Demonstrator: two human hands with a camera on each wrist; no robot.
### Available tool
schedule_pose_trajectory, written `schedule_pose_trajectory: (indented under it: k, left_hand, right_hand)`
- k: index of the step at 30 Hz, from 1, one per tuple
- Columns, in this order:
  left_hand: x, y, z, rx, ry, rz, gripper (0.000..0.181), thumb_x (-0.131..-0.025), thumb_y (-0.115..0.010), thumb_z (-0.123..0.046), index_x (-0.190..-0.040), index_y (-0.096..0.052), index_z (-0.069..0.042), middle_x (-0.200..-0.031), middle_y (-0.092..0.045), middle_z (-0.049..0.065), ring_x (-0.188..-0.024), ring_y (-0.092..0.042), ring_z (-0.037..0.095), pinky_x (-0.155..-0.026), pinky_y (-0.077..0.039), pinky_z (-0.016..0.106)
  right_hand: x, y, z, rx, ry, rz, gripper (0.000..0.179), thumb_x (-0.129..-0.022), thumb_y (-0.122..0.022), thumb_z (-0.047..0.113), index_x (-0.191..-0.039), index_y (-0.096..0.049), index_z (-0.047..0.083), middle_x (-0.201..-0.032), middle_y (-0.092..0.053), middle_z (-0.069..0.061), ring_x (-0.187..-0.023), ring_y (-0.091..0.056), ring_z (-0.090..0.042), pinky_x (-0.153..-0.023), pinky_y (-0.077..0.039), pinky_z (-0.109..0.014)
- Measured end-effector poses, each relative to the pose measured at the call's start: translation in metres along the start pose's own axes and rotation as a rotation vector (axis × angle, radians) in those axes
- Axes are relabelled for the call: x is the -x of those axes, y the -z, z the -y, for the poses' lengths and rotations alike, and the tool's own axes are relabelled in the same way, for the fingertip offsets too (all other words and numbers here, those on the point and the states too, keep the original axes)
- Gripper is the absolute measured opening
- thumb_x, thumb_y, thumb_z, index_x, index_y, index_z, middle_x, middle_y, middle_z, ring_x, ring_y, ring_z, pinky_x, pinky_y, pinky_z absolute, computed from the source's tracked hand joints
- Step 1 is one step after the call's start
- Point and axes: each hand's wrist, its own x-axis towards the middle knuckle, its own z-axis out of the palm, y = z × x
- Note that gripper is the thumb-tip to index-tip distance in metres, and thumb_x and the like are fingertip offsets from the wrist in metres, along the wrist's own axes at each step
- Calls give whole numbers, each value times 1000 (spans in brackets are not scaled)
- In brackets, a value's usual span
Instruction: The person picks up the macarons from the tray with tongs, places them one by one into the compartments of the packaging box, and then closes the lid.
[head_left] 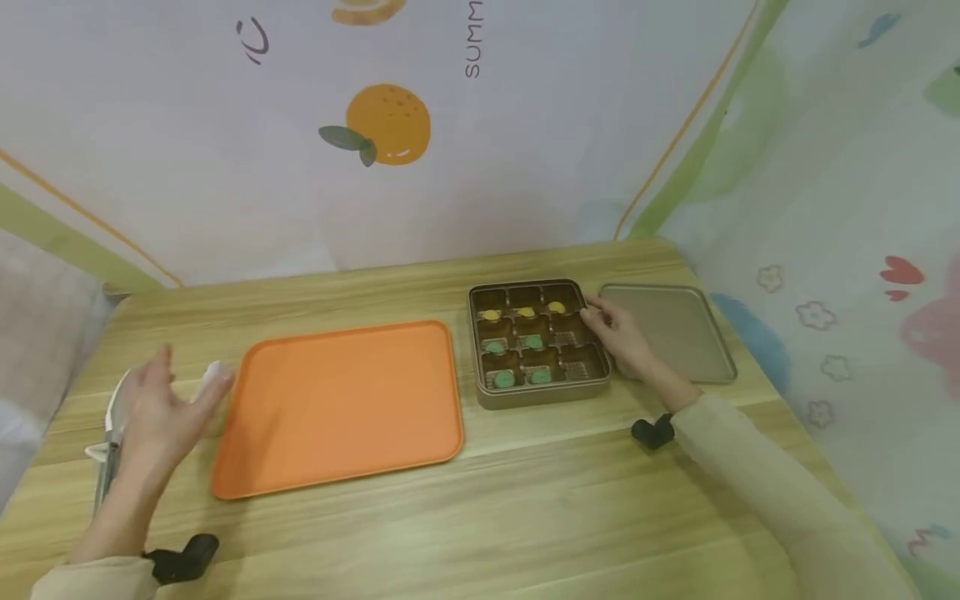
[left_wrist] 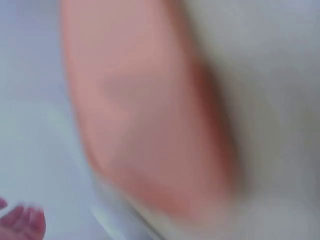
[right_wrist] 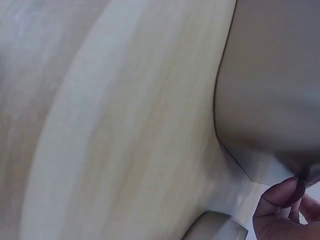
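Observation:
My left hand [head_left: 161,417] is raised over the table's left side, fingers spread, beside the orange tray [head_left: 345,408]. Its fingertips show at the lower left of the blurred left wrist view. A small white thing [head_left: 213,372] appears beside the thumb. With thumb and fingers, my right hand [head_left: 626,342] grips the right rim of a metal tin [head_left: 543,393]. The tin's brown divided insert holds three yellow pieces [head_left: 526,312] along the back and several green pieces [head_left: 504,379] in the middle and front rows. In the right wrist view, fingers touch the tin's wall [right_wrist: 270,100].
A flat metal lid [head_left: 667,325] lies right of the tin, partly behind the right hand. Tongs [head_left: 108,467] with pale tips lie at the far left, partly hidden by the left arm. A printed sheet [head_left: 525,167] hangs behind the wooden table [head_left: 510,517].

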Motion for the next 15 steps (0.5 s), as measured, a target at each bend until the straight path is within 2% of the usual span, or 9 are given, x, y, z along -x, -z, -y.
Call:
schedule_pose_trajectory:
  k: [2,5,7,8,11,15]
  left_hand:
    - [-5,-18,-38,139,-45,96,80,-94,-54,-37,-148,-11,3,-145,-25,33,-128,-31,51,-96,-36,58]
    - [-8,-58,-96,351,-106,221,66,-95,-55,-30,-147,-25,-3,-140,-41,23,-124,-44,38,-95,-45,38]
    - [-3,-89,-135,507,-90,304,57,-95,-57,-24,-145,-34,-7,-137,-48,15,-122,-49,30,-95,-44,30]
    - [1,-105,-153,581,-87,349,55,-94,-58,-22,-143,-37,-8,-135,-50,14,-120,-50,28,-96,-44,29]
    - [19,-153,-203,766,-89,478,50,-93,-59,-17,-140,-42,-9,-132,-53,13,-119,-53,26,-99,-43,36]
    - [41,-205,-252,946,-57,620,50,-94,-57,-17,-140,-41,-8,-137,-50,12,-124,-50,25,-102,-40,35]
  right_hand:
    - [-2,3,-2,10,-12,12,53,-101,-44,29,-142,-34,-4,-107,-52,-22,-94,-52,-24,-78,-46,-28]
    - [-2,12,1,1,-18,8,52,-102,-40,26,-141,-32,-7,-97,-52,-18,-78,-52,-18,-68,-47,-27]
    - [2,22,8,7,-25,-9,49,-102,-40,20,-139,-33,-11,-85,-49,-15,-64,-48,-14,-59,-45,-25]
    - [2,27,6,12,-28,-24,48,-102,-40,18,-138,-33,-13,-85,-49,-14,-59,-46,-11,-56,-44,-24]
    - [10,46,-1,89,-40,-75,47,-102,-41,18,-136,-35,-13,-85,-52,-19,-55,-46,-10,-56,-43,-24]
    - [17,70,-30,215,-49,-180,48,-101,-42,25,-134,-42,-10,-97,-56,-28,-67,-52,-14,-60,-42,-19]
